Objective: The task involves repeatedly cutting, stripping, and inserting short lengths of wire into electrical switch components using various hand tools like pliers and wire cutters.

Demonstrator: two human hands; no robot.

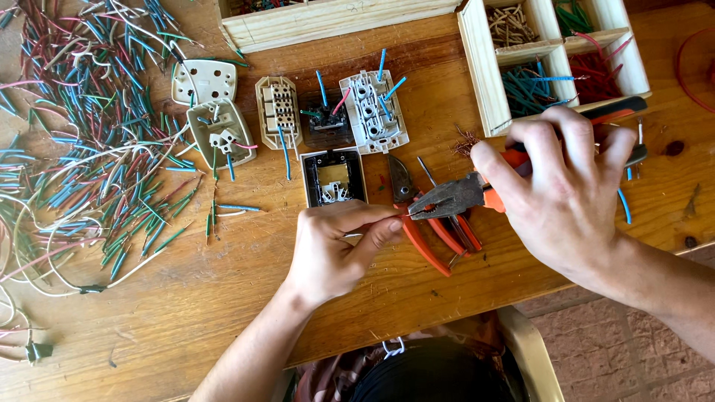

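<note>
From where I'm watching, my left hand (pixel 328 249) has fingers pinched together on a short red wire (pixel 397 217), mid-table near me. My right hand (pixel 562 190) is clamped around orange-handled pliers (pixel 454 196), tips right at that wire. Another orange-handled tool (pixel 428 231) lies underneath. Sockets (pixel 370 112) sit farther back, wire scraps (pixel 97 141) piled left.

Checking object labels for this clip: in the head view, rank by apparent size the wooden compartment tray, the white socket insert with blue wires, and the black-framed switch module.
1. Wooden compartment tray, clearly largest, though cut off by the top edge.
2. White socket insert.
3. Black-framed switch module, only slightly smaller than the insert; all lie flat on the table, so the ranking is fair.
</note>
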